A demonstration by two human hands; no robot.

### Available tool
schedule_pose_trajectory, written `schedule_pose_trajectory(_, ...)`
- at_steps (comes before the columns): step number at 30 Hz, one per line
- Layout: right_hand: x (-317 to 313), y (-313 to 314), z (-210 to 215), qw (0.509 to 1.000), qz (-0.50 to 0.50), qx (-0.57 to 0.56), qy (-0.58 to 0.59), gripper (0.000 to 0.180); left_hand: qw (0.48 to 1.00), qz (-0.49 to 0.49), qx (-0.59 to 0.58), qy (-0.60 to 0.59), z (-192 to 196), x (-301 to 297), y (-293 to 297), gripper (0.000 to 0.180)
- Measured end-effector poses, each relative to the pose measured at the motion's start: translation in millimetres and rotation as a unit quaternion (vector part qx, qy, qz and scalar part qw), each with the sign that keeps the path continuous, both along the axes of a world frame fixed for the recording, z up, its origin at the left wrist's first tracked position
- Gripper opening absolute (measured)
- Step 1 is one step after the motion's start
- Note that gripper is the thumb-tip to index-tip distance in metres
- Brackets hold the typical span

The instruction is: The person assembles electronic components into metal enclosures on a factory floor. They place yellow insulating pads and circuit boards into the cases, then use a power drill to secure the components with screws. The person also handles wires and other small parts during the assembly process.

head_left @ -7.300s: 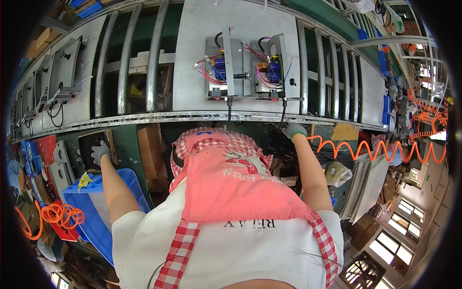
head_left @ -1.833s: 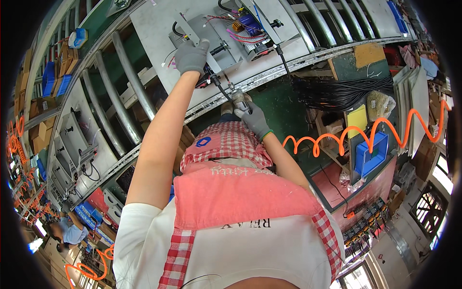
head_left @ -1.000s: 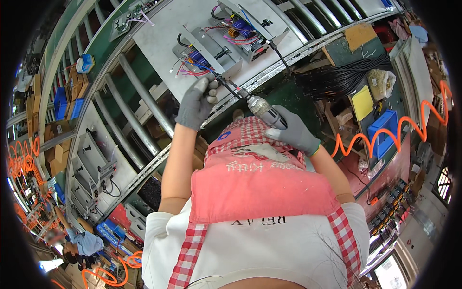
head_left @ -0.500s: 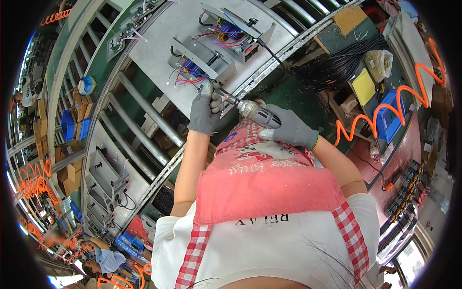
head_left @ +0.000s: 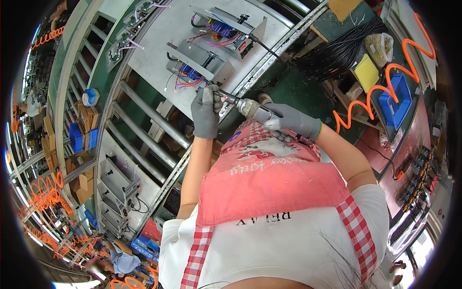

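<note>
My right hand [head_left: 294, 121], in a grey glove, grips a power screwdriver [head_left: 251, 109] in front of the apron. Its thin shaft points left and away, toward my left hand [head_left: 205, 111]. That hand, gloved too, has its fingers closed beside the driver's tip; what they pinch is hidden. Just beyond the fingertips, a bent metal chassis [head_left: 201, 57] rests on a pale board [head_left: 149, 53]. Red and blue wires [head_left: 188, 82] and a blue-wound coil show inside the chassis. Behind it stands a similar chassis [head_left: 231, 30] with a black cable.
Metal rollers [head_left: 153, 113] run along the left of the board. More grey chassis [head_left: 115, 183] stand at lower left. On the right are a black cable bundle [head_left: 332, 55], a yellow pad [head_left: 366, 73], a blue bin [head_left: 395, 102] and a coiled orange hose [head_left: 373, 98]. Another person [head_left: 122, 260] is at far lower left.
The whole view has shifted a little. My right hand's fingers are more curled at the screwdriver's rear. My left hand stays by the tip, at the near chassis.
</note>
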State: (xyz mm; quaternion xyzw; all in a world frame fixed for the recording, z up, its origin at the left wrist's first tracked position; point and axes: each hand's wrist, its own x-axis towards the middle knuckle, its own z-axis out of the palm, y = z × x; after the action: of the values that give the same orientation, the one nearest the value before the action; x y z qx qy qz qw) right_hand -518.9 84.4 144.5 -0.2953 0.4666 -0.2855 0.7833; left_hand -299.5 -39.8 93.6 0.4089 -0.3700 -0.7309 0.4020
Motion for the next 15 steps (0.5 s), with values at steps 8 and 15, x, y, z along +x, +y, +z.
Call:
schedule_pose_trajectory(8, 2.7, -5.0, -26.1, 0.987, -0.020, -0.047, 0.150, 0.052, 0.959, -0.022, -0.059, -0.278, -0.2, 3.3, -0.3, 0.030)
schedule_pose_trajectory(15, 5.7, -20.3, -63.2, 0.965, -0.020, -0.059, 0.255, 0.058, 0.699, -0.058, -0.495, -0.512, -4.6, -2.7, -47.8, 0.017)
